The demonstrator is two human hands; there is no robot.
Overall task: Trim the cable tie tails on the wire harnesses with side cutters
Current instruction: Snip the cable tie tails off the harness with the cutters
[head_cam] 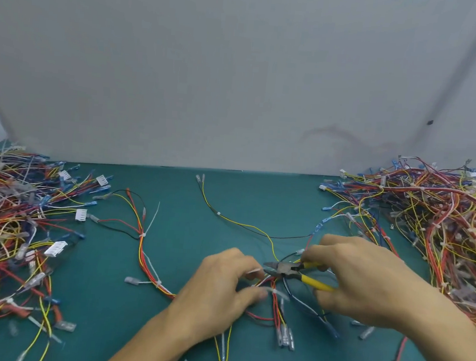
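The right hand (366, 283) grips the yellow handles of the side cutters (286, 268), fingers curled around them, with the dark cutter head pointing left and its jaws slightly parted. The left hand (218, 291) sits just beside the cutter tips, its thumb and fingers pinching the wire harness (164, 289) where the red, yellow and black wires meet. Motion blur hides the exact spot of the pinch. A white cable tie (274, 291) sits on the wires just below the cutter head, its tail smeared by blur. Below it a red branch of the harness ends in clear-sleeved terminals (285, 338). To the left the same bundle runs out from under the left hand across the green mat (258, 199) to another cable tie (142, 234), whose long white tail sticks upward, untrimmed. A thin yellow and black pair (238, 223) loops away toward the back of the mat. A dense heap of harnesses (12, 218) with white connector housings lies at the left edge, and a second heap (434, 226) is piled at the right, behind the right hand. A plain grey panel (240, 79) stands upright along the mat's far edge.
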